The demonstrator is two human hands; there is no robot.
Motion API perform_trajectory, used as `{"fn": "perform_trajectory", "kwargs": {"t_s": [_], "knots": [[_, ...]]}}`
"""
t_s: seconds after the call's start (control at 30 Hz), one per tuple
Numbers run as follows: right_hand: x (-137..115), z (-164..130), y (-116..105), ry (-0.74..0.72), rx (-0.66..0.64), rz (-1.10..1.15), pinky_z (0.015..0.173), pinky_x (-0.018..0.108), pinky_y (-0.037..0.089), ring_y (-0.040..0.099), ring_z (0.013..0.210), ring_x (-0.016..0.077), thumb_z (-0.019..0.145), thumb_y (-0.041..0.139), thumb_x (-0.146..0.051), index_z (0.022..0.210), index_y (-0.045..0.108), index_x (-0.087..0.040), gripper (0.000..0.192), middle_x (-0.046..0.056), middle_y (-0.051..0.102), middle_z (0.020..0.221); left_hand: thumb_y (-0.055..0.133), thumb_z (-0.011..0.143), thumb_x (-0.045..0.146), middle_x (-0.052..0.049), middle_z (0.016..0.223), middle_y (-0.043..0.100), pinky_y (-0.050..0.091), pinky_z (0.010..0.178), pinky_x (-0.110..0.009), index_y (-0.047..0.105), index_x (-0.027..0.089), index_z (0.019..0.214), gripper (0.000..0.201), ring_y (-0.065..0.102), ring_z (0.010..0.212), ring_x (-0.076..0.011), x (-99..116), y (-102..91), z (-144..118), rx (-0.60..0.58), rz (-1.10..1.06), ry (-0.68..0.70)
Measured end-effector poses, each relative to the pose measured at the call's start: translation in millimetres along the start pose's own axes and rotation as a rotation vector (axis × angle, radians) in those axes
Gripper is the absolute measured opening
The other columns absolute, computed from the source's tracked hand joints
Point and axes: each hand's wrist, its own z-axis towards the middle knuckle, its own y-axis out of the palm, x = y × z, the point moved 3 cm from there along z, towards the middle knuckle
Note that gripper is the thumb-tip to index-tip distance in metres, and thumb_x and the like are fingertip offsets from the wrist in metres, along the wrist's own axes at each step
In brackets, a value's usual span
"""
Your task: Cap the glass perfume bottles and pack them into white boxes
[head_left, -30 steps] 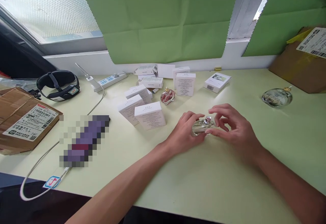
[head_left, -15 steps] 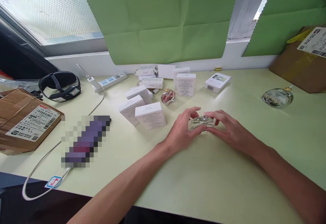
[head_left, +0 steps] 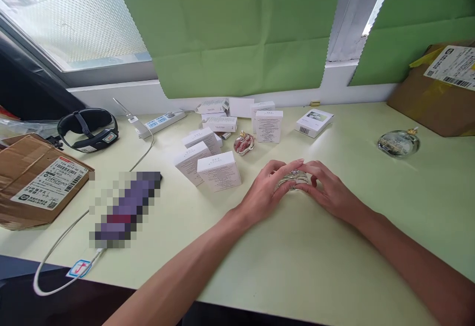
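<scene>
The left fingers and right fingers are curled part-closed, gripping the bottle on the surface, right of the boxes. The left have just come over its top, so both seemingly work there now.

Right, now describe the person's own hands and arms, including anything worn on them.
The left hand and right hand are ungloved. The left forearm and right forearm show no sleeves. No watch, bracelet, ring or marking is visible, though some fingers are partly hidden.
</scene>
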Motion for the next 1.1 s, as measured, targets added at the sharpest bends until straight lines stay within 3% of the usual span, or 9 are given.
{"fn": "perform_trajectory", "kwargs": {"t_s": [0.5, 0.67, 0.77, 0.83, 0.97, 1.03, 1.1], "knots": [[0.0, -0.3, 2.7, 0.053, 0.005, 0.031, 0.069, 0.032, 0.051, 0.056, 0.092, 0.0203, 0.101, 0.053, -0.029, 0.141, 0.044, -0.042, 0.043, 0.004, 0.059, 0.117, 0.054, 0.101, 0.029, -0.004, 0.111, 0.060, 0.051, 0.097, -0.041, 0.044, 0.045, 0.147, 0.050, 0.061, 0.106, -0.0194, 0.6, -1.9, 0.7, 0.027, 0.034, -0.034], [-2.4, 0.6, 1.7, 0.056, -0.008, -0.006, 0.077, 0.035, 0.052, 0.058, 0.094, 0.0204, 0.102, 0.051, -0.029, 0.144, 0.040, -0.043, 0.046, 0.004, 0.059, 0.116, 0.051, 0.102, 0.030, -0.005, 0.121, 0.061, 0.046, 0.102, -0.043, 0.036, 0.043, 0.152, 0.054, 0.058, 0.117, -0.0213, -0.5, -1.0, 0.6, 0.018, 0.147, -0.024], [-0.3, 2.6, -0.6, 0.096, 0.007, -0.042, 0.083, 0.038, 0.052, 0.059, 0.098, 0.0217, 0.103, 0.049, -0.033, 0.147, 0.036, -0.044, 0.047, 0.004, 0.060, 0.118, 0.059, 0.097, 0.035, -0.009, 0.138, 0.051, 0.042, 0.108, -0.046, 0.027, 0.038, 0.155, 0.067, 0.049, 0.131, -0.0256, -1.7, -0.2, -1.9, 0.096, 0.269, -0.036], [3.3, 3.1, -1.6, 0.142, 0.019, -0.060, 0.084, 0.039, 0.052, 0.059, 0.096, 0.0221, 0.103, 0.048, -0.037, 0.147, 0.036, -0.045, 0.047, 0.004, 0.060, 0.120, 0.063, 0.095, 0.035, -0.011, 0.139, 0.048, 0.043, 0.108, -0.045, 0.030, 0.033, 0.154, 0.067, 0.048, 0.131, -0.0259, 4.9, -2.5, -3.7, 0.202, 0.331, -0.042], [12.3, 1.4, -1.4, 0.296, 0.042, -0.006, 0.080, 0.038, 0.054, 0.057, 0.081, 0.0187, 0.097, 0.055, -0.048, 0.149, 0.031, -0.048, 0.058, 0.003, 0.059, 0.126, 0.056, 0.097, 0.025, -0.010, 0.122, 0.058, 0.047, 0.101, -0.039, 0.050, 0.024, 0.136, 0.040, 0.055, 0.115, -0.0211, 49.1, -30.5, 7.6, 0.358, 0.455, 0.004], [15.6, 0.2, -0.4, 0.409, 0.040, 0.062, 0.075, 0.036, 0.055, 0.054, 0.074, 0.0162, 0.092, 0.061, -0.054, 0.152, 0.023, -0.047, 0.071, 0.002, 0.059, 0.128, 0.053, 0.097, 0.025, -0.008, 0.109, 0.064, 0.047, 0.099, -0.040, 0.059, 0.021, 0.125, 0.030, 0.059, 0.105, -0.0207, 73.8, -59.6, 29.8, 0.257, 0.582, 0.020], [16.4, 0.0, 0.5, 0.499, 0.016, 0.119, 0.073, 0.035, 0.055, 0.052, 0.070, 0.0147, 0.090, 0.062, -0.058, 0.154, 0.020, -0.045, 0.078, 0.003, 0.060, 0.127, 0.052, 0.095, 0.026, -0.006, 0.100, 0.068, 0.048, 0.093, -0.040, 0.067, 0.020, 0.111, 0.023, 0.062, 0.096, -0.0212, 80.1, -94.6, 61.8, 0.023, 0.747, -0.089]]}}
